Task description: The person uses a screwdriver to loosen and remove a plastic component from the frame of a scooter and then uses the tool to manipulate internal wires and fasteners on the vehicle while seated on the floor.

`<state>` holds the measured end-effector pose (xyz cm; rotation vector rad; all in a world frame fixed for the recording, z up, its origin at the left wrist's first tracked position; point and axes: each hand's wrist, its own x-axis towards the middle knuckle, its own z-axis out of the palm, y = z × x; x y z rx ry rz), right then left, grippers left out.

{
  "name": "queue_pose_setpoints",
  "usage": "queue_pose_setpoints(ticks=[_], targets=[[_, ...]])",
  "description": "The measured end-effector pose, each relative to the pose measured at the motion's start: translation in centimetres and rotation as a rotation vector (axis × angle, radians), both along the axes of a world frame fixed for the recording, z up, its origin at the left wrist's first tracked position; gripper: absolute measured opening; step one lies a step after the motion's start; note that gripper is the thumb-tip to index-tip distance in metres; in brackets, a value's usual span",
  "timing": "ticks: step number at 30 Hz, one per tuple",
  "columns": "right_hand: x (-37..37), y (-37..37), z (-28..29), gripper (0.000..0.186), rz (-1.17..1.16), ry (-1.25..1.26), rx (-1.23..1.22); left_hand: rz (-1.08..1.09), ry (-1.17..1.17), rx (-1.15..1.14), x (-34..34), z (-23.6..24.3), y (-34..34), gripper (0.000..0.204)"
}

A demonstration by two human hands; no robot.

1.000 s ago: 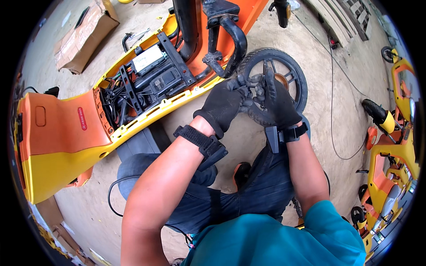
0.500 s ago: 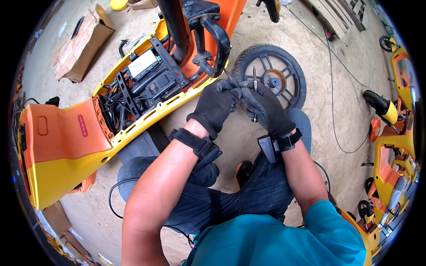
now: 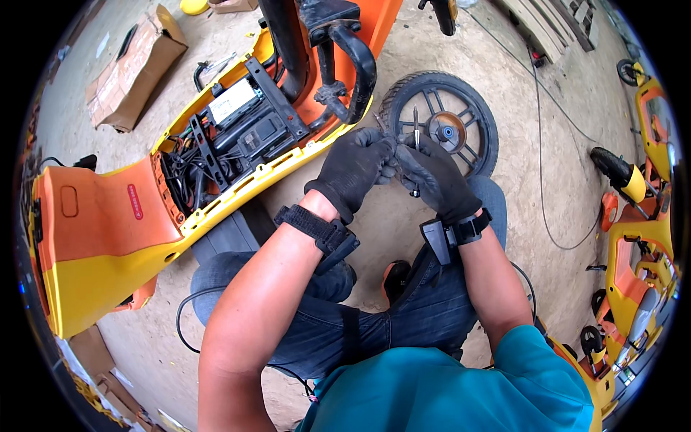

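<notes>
In front of me my two black-gloved hands meet at the fingertips. My right hand [image 3: 435, 178] is closed around a slim, screwdriver-like metal tool [image 3: 416, 128]; its pointed end stands up above the fingers, and its lower end shows below the palm. Between the fingers of my left hand [image 3: 354, 169] is a thin metal rod [image 3: 379, 122], its tip sticking out up and to the left. The gloves hide where the rod and the fingers meet. Just beyond my right hand a black spoked wheel [image 3: 471, 101] with a tyre lies flat on the floor.
To my left lies a yellow and orange scooter body [image 3: 108, 209], its compartment of wiring and black modules [image 3: 255, 137] exposed. A black metal fork bracket [image 3: 360, 65] rises above it. Farther off are a cardboard box [image 3: 137, 68], a floor cable [image 3: 540, 158] and several yellow scooters [image 3: 640, 245].
Both hands stay nearly in place, fingers shifting slightly. The thin rod in my left hand shows more clearly, tilted up and left. The view has shifted a little.
</notes>
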<state>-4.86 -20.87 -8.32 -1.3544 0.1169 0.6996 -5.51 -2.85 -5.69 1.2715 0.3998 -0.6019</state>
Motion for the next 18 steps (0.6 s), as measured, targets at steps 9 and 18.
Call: queue_pose_setpoints(ticks=[9, 18], targets=[[0.0, -0.9, -1.5, 0.029, 0.093, -0.637, -0.309, -0.203, -0.151, 0.293, -0.3, -0.7, -0.3, 0.025], [0.4, -1.0, -2.7, 0.021, 0.09, -0.735, -0.328, -0.416, -0.31, 0.452, -0.6, 0.9, -1.0, 0.026]])
